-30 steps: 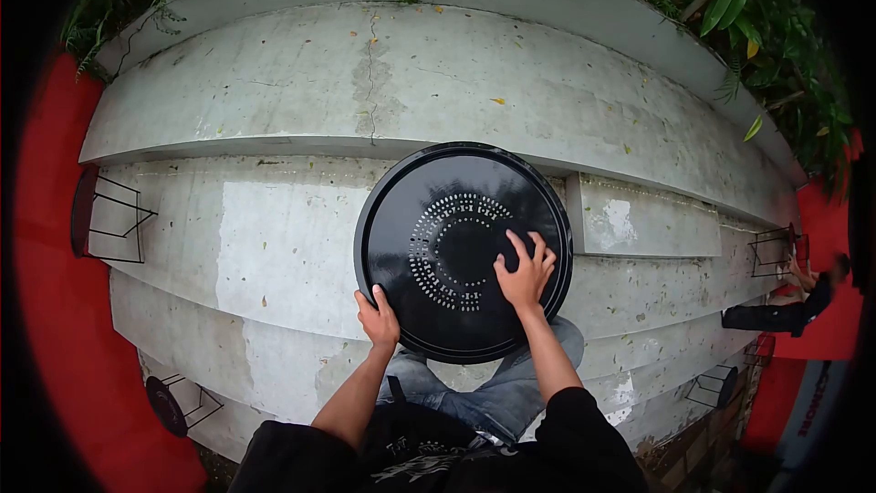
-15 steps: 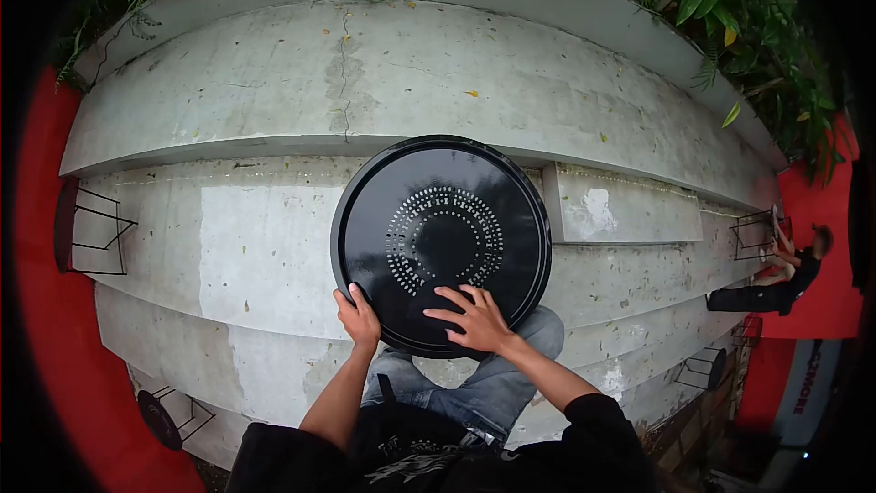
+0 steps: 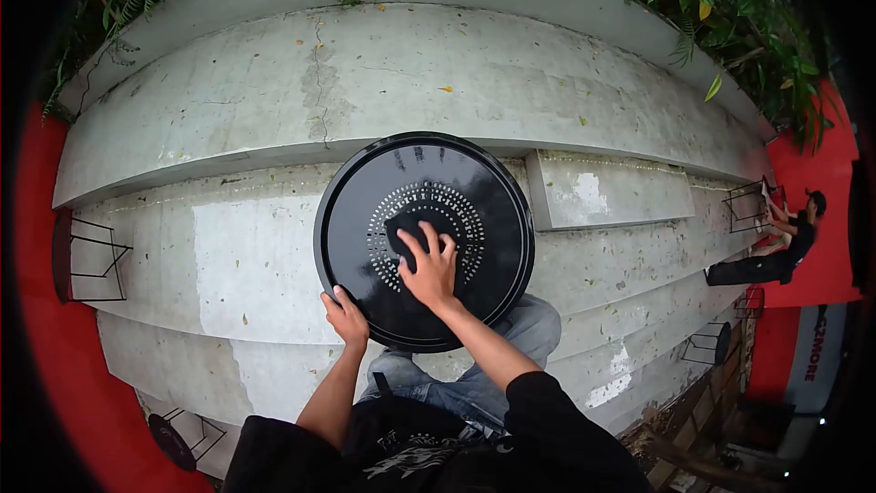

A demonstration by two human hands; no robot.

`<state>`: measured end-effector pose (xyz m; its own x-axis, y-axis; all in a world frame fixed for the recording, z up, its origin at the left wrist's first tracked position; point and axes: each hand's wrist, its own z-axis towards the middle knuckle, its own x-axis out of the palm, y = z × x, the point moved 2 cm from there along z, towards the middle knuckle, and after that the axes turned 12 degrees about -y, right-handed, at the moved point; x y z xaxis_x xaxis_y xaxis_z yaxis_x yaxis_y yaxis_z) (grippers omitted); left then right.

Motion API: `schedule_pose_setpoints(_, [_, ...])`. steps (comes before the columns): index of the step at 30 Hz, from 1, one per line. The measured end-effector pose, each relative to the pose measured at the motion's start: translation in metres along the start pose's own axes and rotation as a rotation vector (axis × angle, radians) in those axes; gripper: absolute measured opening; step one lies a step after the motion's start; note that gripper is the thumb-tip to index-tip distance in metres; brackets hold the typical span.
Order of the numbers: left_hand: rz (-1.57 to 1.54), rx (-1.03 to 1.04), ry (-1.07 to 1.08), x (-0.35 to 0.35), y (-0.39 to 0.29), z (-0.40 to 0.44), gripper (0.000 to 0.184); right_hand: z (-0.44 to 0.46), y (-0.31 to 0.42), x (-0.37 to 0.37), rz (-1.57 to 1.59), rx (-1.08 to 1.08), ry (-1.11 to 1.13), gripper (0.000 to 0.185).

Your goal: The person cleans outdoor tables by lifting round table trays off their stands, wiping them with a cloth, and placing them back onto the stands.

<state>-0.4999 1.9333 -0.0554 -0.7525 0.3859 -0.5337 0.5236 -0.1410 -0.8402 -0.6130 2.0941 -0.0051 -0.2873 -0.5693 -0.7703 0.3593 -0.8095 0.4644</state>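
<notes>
A round, glossy black tabletop with a raised rim and rings of small pale dots rests over my bent knees. At its lower left edge my left hand grips the rim, thumb on the upper side; some fingers are hidden below. My right hand lies over the middle of the disc, fingers spread and slightly bent, at the dotted rings. A dark shape shows around its fingertips; I cannot tell whether it is a shadow or a reflection.
Wide concrete steps surround me, with a raised concrete block right of the disc. Small black wire-legged tables stand at left and right. Another person in black is at far right. Plants hang along the back wall.
My right hand has moved up and left, from the lower right part of the disc to its middle. My left hand keeps its hold on the rim. The whole view has shifted slightly.
</notes>
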Motion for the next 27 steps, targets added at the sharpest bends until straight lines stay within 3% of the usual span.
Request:
schedule_pose_setpoints(5, [-0.006, 0.014, 0.007, 0.000, 0.001, -0.002, 0.041, -0.065, -0.019, -0.054, 0.242, -0.384, 0.436, 0.065])
schedule_pose_setpoints(7, [0.046, -0.011, 0.025, 0.000, -0.001, -0.003, 0.042, -0.063, -0.045, -0.071, 0.260, -0.407, 0.487, 0.065])
schedule_pose_setpoints(14, [0.151, -0.044, 0.021, -0.001, -0.009, -0.004, 0.048, 0.008, -0.137, -0.087, 0.188, -0.611, 0.591, 0.069])
schedule_pose_setpoints(20, [0.259, -0.078, 0.033, -0.002, -0.010, -0.001, 0.050, 0.109, -0.182, -0.052, 0.115, -0.756, 0.596, 0.068])
schedule_pose_setpoints(27, [0.334, -0.129, 0.048, -0.001, 0.002, 0.002, 0.052, 0.219, -0.152, 0.041, 0.064, -0.881, 0.563, 0.062])
